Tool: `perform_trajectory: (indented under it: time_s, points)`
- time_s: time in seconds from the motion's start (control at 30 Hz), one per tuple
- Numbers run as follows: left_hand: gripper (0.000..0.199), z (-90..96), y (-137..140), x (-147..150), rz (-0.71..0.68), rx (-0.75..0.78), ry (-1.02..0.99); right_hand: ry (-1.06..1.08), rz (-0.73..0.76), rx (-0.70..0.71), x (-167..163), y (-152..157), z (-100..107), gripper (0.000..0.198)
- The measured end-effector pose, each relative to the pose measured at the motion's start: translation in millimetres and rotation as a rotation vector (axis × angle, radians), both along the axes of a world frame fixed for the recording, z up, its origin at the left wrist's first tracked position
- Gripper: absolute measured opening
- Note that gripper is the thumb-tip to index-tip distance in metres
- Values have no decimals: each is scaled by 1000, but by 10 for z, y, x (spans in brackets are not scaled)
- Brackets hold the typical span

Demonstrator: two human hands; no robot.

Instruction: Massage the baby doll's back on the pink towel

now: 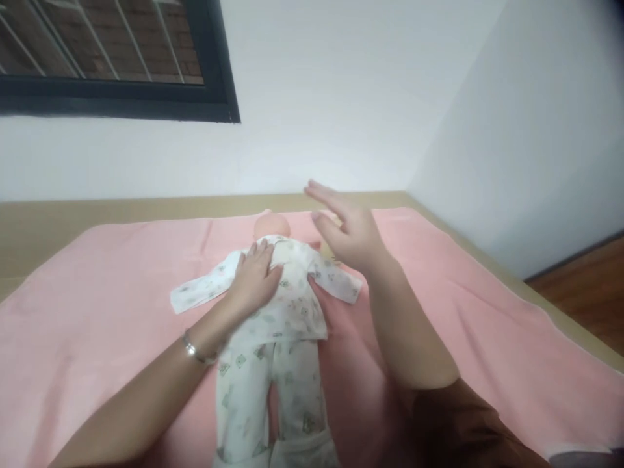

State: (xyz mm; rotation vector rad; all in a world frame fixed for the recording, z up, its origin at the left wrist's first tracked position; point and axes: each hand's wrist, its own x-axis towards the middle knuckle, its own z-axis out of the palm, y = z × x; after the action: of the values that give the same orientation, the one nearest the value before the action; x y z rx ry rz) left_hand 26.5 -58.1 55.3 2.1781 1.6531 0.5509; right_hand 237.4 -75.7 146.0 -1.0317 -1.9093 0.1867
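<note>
A baby doll in a white printed top (297, 312) and matching trousers (299, 390) lies stretched out, its smooth head (272, 226) at the far end and its sleeves spread to both sides. Flat on the chest, towards its left side in view, rests my left hand (256, 276), fingers extended and a silver bracelet on the wrist. My right hand (348, 234) is raised in the air above the doll's right-hand sleeve (336, 281), fingers stretched out, holding nothing. Partly hidden behind it is a small yellowish thing (330, 252) that I cannot make out.
A pink blanket (121, 279) lies under the doll, over a pale wooden surface (43, 227). A white wall (316, 117) rises behind, with a dark-framed window (214, 97) at upper left. Another wall (531, 156) stands at right, and brown wood (589, 292) shows beyond the right edge.
</note>
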Motion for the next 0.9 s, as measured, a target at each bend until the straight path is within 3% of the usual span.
perform_trajectory:
  time_s: [0.17, 0.37, 0.53, 0.67, 0.8, 0.9]
  points:
    - [61, 306, -83, 435, -141, -136, -464, 146, -137, 47, 431, 168, 37, 46]
    - [62, 551, 252, 904, -154, -386, -1078, 4, -347, -33, 508, 391, -42, 52]
    - [66, 616, 505, 1138, -119, -424, -1247, -95, -353, -103, 389, 597, -183, 53]
    - [62, 655, 548, 1167, -146, -596, -1459, -149, -352, -170, 244, 706, -284, 51]
    - [55, 697, 531, 1128, -120, -720, -1609, -218, -442, -321, 85, 703, -335, 53]
    - [49, 695, 520, 1089, -86, -793, -1661, -304, -536, -287, 9, 696, -384, 57]
